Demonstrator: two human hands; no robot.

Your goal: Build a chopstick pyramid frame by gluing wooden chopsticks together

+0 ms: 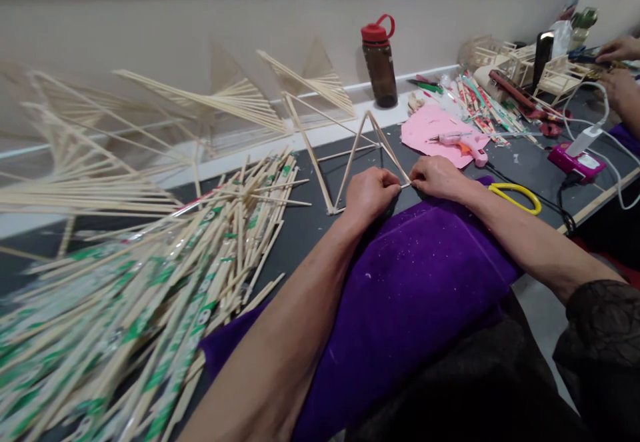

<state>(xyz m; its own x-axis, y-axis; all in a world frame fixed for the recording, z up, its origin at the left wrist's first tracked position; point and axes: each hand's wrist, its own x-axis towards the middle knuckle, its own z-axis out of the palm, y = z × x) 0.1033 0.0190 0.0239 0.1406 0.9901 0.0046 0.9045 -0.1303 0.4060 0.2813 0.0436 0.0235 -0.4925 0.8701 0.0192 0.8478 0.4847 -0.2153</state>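
Observation:
An open frame of joined wooden chopsticks (351, 155) stands on the dark table in front of me, its sticks meeting in triangles. My left hand (373, 192) pinches the near bottom stick of this frame, close to its right corner. At that corner the fingertips of my right hand (434, 175) are pressed together; the two hands almost meet. Beyond my right hand, a pink glue gun (463, 143) rests on a pink sheet (420, 129). A purple cloth (420, 282) lies under my forearms, over the table edge and my lap.
Wrapped and loose chopsticks (200, 269) are heaped at left. Finished-looking stick structures (225, 105) line the wall. A red-capped bottle (379, 62) stands behind. Yellow-handled scissors (515, 199) and a purple power strip (576, 162) with cords lie right. Another person's hand (620, 50) shows far right.

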